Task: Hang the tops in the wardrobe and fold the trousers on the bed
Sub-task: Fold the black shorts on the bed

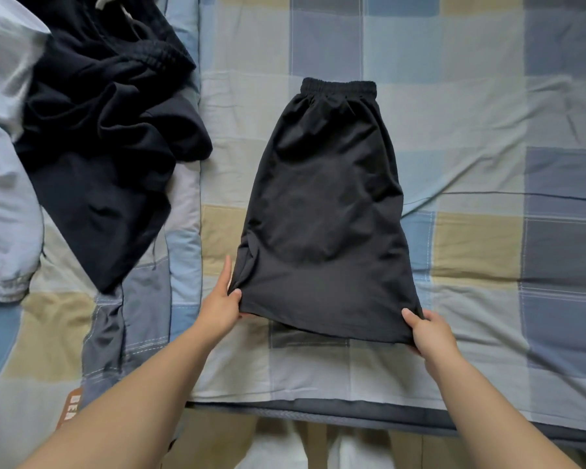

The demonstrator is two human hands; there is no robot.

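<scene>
In the head view, a pair of black shorts (325, 214), already folded in half lengthwise, lies flat on the checked bedspread (487, 130), its elastic waistband (339, 88) at the far end and its leg hem at the near end, close to the bed's near edge. The person's left hand (222, 304) pinches the near-left corner of the shorts, thumb on top of the cloth and the other fingers alongside and beneath it; the right hand (428, 333) pinches the near-right corner the same way, thumb on top. Holding both hem corners at once keeps the layers aligned and the hem taut, which suits either smoothing the cloth or lifting the hem toward the waistband for the next fold; that reading is a judgement. To the left of the shorts, well apart from them, a heap of dark garments (109, 130) lies crumpled, one showing a gathered waistband, and farther left again a pale grey garment (4, 198) runs out of the frame, so its kind cannot be told. The fingers under the shorts are hidden by the cloth. How many pieces make up the dark heap is unclear, and no wardrobe is in sight. Near the shorts' hem the bed edge cuts off the person's legs below.
</scene>
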